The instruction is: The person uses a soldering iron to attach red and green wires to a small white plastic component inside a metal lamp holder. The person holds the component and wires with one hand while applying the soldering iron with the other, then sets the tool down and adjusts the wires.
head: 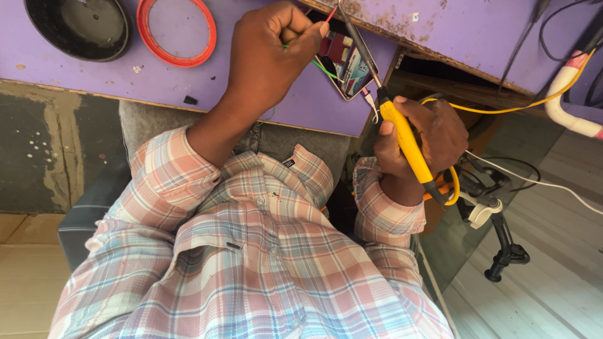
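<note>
My left hand (270,53) is closed above the purple table (125,75), pinching thin red and green wires (321,66) between thumb and fingers. My right hand (424,141) grips the yellow handle of a soldering iron (402,135). Its dark metal shaft slants up and left, and the tip lies close to my left fingertips. Under the shaft, at the table's edge, lies a phone (348,63) with a colourful lit screen. A yellow cord (502,108) runs from the iron off to the right.
A black bowl (78,26) and a red ring (176,31) sit at the table's far left. A second, scuffed purple board (465,31) lies at the upper right with dark cables. A white cable (540,182) and a black clamp stand (502,245) are on the floor at the right.
</note>
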